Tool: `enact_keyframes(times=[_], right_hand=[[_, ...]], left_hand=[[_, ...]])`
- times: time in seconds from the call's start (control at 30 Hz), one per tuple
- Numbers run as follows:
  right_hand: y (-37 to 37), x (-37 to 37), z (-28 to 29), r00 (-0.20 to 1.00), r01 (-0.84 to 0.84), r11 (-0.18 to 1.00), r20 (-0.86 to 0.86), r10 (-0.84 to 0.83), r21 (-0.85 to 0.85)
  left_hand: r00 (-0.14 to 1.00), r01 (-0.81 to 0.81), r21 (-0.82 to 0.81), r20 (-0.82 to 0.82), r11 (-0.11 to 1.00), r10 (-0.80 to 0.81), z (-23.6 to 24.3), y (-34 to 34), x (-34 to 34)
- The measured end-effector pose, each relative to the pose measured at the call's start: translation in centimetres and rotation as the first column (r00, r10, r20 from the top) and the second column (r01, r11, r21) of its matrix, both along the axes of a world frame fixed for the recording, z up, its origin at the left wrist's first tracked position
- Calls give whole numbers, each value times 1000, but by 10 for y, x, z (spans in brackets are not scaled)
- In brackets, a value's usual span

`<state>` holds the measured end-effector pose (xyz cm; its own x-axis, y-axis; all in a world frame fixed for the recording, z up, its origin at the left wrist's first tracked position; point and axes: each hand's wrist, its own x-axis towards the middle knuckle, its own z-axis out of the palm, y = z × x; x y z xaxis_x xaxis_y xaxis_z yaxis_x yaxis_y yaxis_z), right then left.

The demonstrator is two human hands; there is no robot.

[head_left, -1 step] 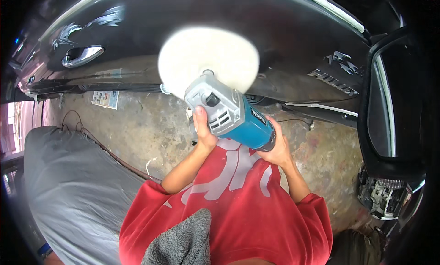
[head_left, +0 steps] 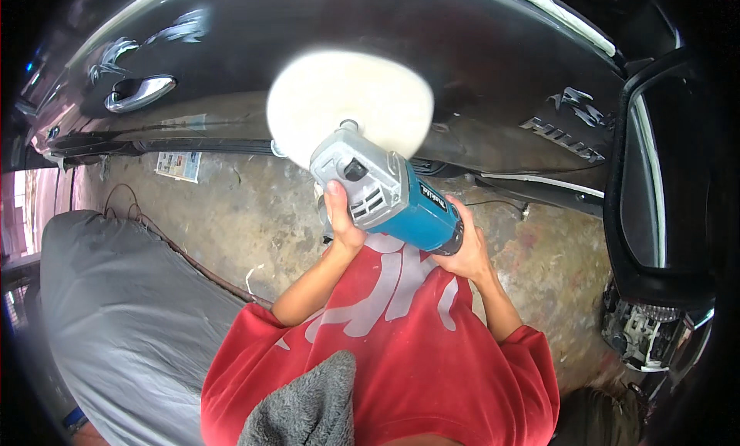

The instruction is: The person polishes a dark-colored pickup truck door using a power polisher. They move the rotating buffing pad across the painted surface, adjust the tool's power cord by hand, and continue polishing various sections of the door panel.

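Observation:
A blue and grey electric polisher [head_left: 416, 215] is held in both my hands, in front of a dark, glossy car door [head_left: 501, 68]. Its round white pad [head_left: 347, 91] is against the door panel, with a blurred rim as if spinning. My left hand [head_left: 342, 221] is closed at the grey head, thumb up along its side; those fingers are mostly hidden behind the tool. Around the rear of the blue body wraps my right hand [head_left: 466, 249]. White smears of compound [head_left: 181, 28] mark the paint at the upper left and also near the metallic lettering.
A chrome door handle [head_left: 141, 93] projects at the left, a large side mirror [head_left: 655, 176] at the right. Grey covering [head_left: 131, 315] drapes a bulky thing behind me at left. A hose [head_left: 193, 265] runs along the concrete floor [head_left: 239, 207]. A grey towel [head_left: 304, 403] hangs over me.

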<state>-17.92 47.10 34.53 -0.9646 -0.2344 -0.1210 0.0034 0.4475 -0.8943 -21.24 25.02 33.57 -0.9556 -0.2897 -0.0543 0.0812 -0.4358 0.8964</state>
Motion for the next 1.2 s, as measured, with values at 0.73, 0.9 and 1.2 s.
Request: enact_keyframes(times=[0.73,0.9,1.2], right_hand=[[-95,-34,6,994,-8,986,-113,-11,-166],[-85,-17,-6,966,183,909,-102,-237,-373],[-71,-8,-13,863,340,799,-173,-474,-496]], left_hand=[[987,-102,-104,-134,989,88,87,-71,-43],[935,207,-417,-184,885,-305,130,-16,-70],[837,279,-654,-193,703,-511,156,46,-92]])
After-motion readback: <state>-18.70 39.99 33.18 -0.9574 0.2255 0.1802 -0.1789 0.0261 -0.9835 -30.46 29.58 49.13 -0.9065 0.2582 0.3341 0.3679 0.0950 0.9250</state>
